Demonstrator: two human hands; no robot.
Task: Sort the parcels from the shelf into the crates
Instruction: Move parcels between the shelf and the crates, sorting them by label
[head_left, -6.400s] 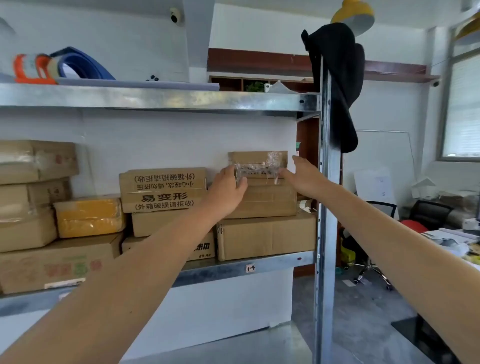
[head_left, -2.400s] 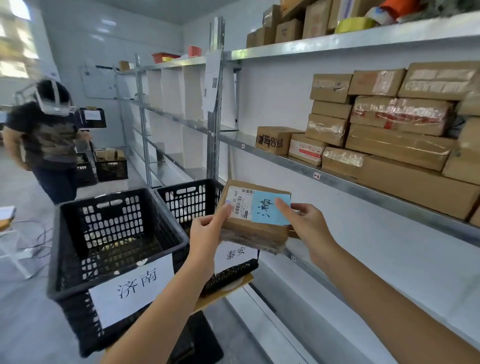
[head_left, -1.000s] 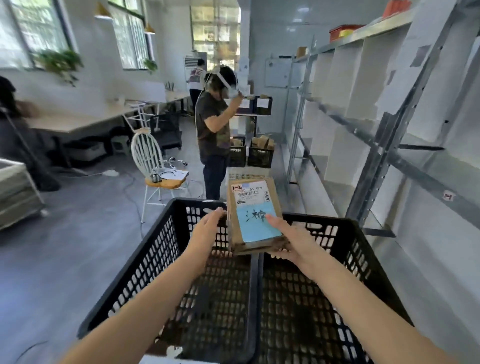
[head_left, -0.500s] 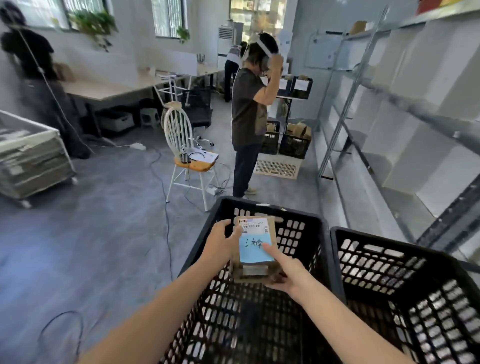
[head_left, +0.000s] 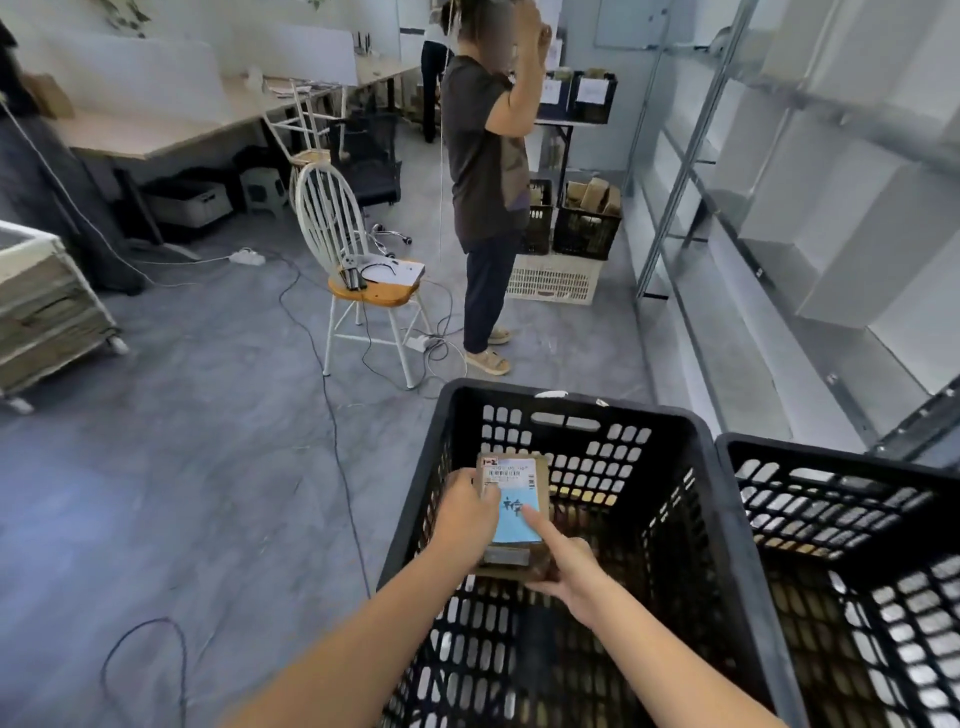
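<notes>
A small brown cardboard parcel (head_left: 519, 480) with a white barcode label and a blue handwritten sticker sits low inside the left black plastic crate (head_left: 566, 410). My left hand (head_left: 467, 512) grips its left edge. My right hand (head_left: 563, 564) holds its near right corner from below, index finger stretched across the blue sticker. A second black crate (head_left: 831, 467) stands against the first one on the right. The crate floors are dark and hard to read.
A person (head_left: 488, 171) stands ahead beside more crates (head_left: 587, 228) holding boxes. A white chair (head_left: 363, 270) and loose cables (head_left: 322, 364) lie on the grey floor to the left. Metal shelving (head_left: 727, 171) runs along the right.
I carried the parcel from the shelf to the crates. Over the last second both hands lowered it from above the crate rims down into the left crate.
</notes>
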